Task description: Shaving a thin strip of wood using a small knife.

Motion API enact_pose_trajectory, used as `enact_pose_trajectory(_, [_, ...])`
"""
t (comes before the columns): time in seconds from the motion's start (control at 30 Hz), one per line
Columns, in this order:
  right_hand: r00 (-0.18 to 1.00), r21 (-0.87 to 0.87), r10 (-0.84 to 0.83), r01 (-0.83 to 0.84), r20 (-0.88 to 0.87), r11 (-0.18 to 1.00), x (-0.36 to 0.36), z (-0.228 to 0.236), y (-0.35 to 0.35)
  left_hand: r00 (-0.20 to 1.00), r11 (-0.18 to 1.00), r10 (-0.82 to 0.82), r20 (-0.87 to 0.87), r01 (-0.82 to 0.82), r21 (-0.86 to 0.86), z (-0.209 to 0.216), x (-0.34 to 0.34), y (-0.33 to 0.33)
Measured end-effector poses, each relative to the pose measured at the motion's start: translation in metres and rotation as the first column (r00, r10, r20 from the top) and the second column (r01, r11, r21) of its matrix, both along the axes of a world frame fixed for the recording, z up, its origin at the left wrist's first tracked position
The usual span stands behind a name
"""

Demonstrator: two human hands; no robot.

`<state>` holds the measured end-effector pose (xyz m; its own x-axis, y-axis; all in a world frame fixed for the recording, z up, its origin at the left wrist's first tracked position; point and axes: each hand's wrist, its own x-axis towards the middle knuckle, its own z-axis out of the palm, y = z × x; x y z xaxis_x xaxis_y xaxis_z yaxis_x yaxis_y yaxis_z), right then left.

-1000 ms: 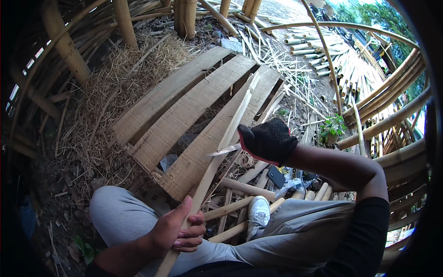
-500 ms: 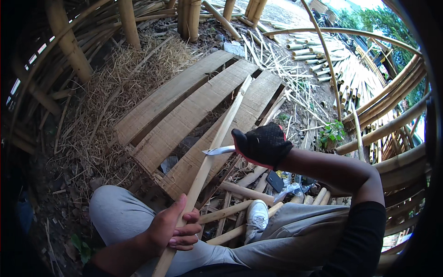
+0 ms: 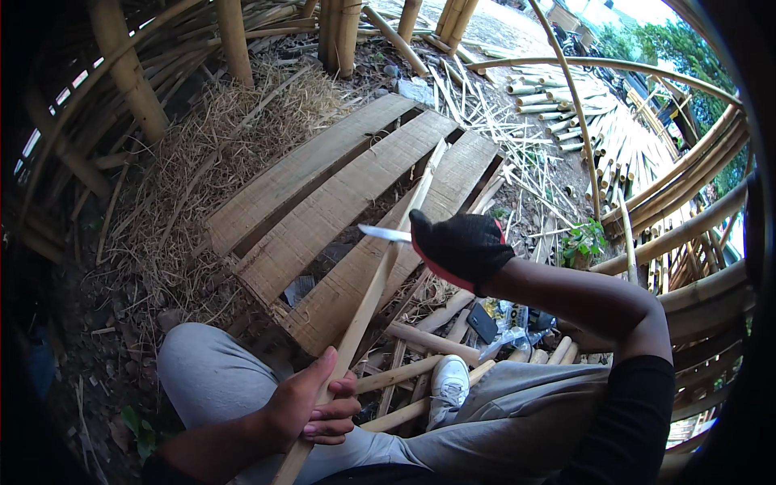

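Place: prob. open-air bamboo workshop/work yd.
Cut poles [image 3: 610, 133]: bamboo, piled in qty. at upper R, hollow ends showing.
Split strips [image 3: 489, 121]: strewn over ground [image 3: 505, 28] nr. pile.
Shavings [image 3: 202, 133]: straw-coloured, heaped L of slatted wooden platform [image 3: 347, 198].
Upright posts [image 3: 234, 44]: thick bamboo, standing along far side.
Trees [image 3: 679, 44]: in bkgd., upper R, w/ bright daylight, i.e. outdoors.

Room lies over the 2 left planks [image 3: 347, 206], left of the strip [image 3: 369, 303], and along it between left hand [image 3: 317, 408] and right hand [image 3: 462, 249]. The knife [image 3: 384, 234] juts left past its upper part; the knee [image 3: 212, 376] bars near left, the shoe [image 3: 451, 378] near right.
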<state>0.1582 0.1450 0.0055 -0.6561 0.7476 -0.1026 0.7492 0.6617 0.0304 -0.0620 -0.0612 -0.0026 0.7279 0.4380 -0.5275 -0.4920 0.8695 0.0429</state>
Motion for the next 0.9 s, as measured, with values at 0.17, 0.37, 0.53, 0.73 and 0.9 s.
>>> enact_pose_trajectory(0.17, [0.991, -0.197, 0.127, -0.134, -0.050, 0.971, 0.002, -0.004, -0.009, 1.000, 0.999, 0.005, -0.001, -0.005, -0.036, -0.001, -0.005, -0.002])
enact_pose_trajectory(0.37, [0.996, -0.304, 0.085, -0.086, -0.015, 0.949, -0.014, 0.012, -0.037, 1.000, 1.000, -0.009, 0.022, 0.009, 0.010, -0.002, -0.005, -0.005])
enact_pose_trajectory(0.53, [0.980, -0.168, -0.164, 0.145, -0.110, 0.975, -0.013, -0.001, 0.012, 0.999, 1.000, 0.022, 0.028, -0.021, -0.005, 0.001, 0.000, 0.005])
enact_pose_trajectory(0.73, [0.984, -0.045, -0.177, 0.177, 0.018, 0.983, -0.009, -0.003, 0.048, 0.997, 1.000, 0.009, 0.075, -0.008, -0.013, 0.000, -0.011, -0.007])
enact_pose_trajectory(0.9, [0.898, -0.111, -0.420, 0.407, -0.133, 0.907, 0.016, -0.019, 0.063, 0.994, 1.000, -0.002, 0.108, 0.002, 0.001, -0.002, -0.007, 0.000])
